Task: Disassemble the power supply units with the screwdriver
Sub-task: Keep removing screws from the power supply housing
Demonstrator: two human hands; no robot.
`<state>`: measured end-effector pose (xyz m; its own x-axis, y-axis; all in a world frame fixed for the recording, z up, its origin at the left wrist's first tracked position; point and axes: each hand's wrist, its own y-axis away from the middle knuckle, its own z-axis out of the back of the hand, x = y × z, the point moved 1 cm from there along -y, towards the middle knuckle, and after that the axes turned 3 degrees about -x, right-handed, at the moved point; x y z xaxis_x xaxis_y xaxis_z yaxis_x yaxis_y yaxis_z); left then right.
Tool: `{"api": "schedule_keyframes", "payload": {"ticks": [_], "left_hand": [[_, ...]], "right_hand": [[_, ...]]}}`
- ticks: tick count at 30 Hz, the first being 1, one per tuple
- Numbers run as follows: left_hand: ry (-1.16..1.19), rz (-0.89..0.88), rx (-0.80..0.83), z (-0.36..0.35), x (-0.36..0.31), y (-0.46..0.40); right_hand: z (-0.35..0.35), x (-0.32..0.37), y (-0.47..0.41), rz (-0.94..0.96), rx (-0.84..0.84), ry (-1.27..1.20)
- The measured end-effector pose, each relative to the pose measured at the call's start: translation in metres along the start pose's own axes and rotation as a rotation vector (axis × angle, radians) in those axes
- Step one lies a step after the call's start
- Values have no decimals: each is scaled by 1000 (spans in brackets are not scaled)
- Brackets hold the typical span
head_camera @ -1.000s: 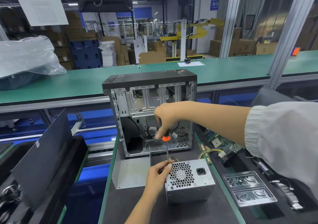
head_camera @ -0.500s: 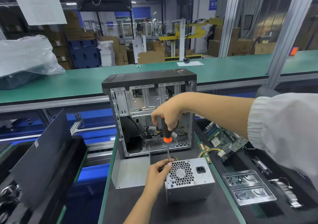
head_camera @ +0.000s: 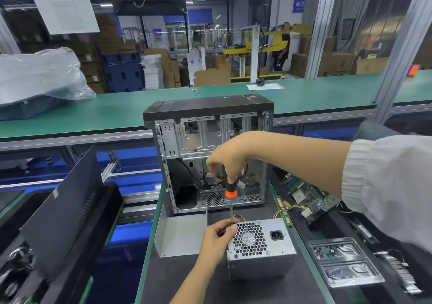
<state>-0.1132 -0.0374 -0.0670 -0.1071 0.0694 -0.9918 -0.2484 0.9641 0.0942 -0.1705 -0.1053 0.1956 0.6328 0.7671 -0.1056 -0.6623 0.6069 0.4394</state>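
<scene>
Dark matte bench (head_camera: 182,278): boxy metal power supply (head_camera: 261,247), honeycomb grille; right hand (head_camera: 228,161) grips screwdriver (head_camera: 231,190), left hand (head_camera: 216,238) pinches shaft.

An open computer case (head_camera: 208,126) stands upright on the dark worktop (head_camera: 182,278) with a grey metal side panel (head_camera: 181,233) lying at its foot, a green circuit board (head_camera: 308,194) and a clear plastic tray (head_camera: 343,261) to its right, and a crumpled plastic bag (head_camera: 39,74) on the green conveyor (head_camera: 117,112) behind.
</scene>
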Motion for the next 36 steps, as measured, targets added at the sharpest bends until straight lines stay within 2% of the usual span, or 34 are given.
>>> {"api": "schedule_keyframes", "payload": {"ticks": [2, 6, 9, 14, 19, 24, 26, 28, 30, 32, 34, 36], "left_hand": [[0, 3, 6, 0, -1, 0], [1, 1, 5, 0, -3, 1], [2, 5, 5, 0, -4, 1], [-17, -7, -1, 0, -4, -1], [-52, -23, 6, 0, -9, -4], [-185, -106, -65, -3, -10, -5], [-308, -217, -117, -5, -8, -4], [-587, -393, -174, -6, -9, -2], [-846, -604, -217, -7, -13, -2], [-962, -739, -229, -8, -18, -4], [-979, -737, -230, -9, -20, -5], [-944, -630, -222, -9, -18, -5]], "right_hand": [[1, 2, 3, -3, 2, 22], [-6, 5, 7, -156, 0, 29], [-7, 8, 9, -199, 27, 7], [-9, 11, 5, -37, -133, 320], [-12, 0, 9, 95, -180, 76], [-13, -20, 22, 44, -328, -133], [-16, -30, 27, -16, -434, -208], [-25, -37, 30, -81, -517, -273], [-36, -40, 32, -131, -549, -347], [-47, -41, 31, -162, -567, -399], [-56, -43, 30, -179, -604, -437], [-64, -44, 30, -199, -647, -487]]}}
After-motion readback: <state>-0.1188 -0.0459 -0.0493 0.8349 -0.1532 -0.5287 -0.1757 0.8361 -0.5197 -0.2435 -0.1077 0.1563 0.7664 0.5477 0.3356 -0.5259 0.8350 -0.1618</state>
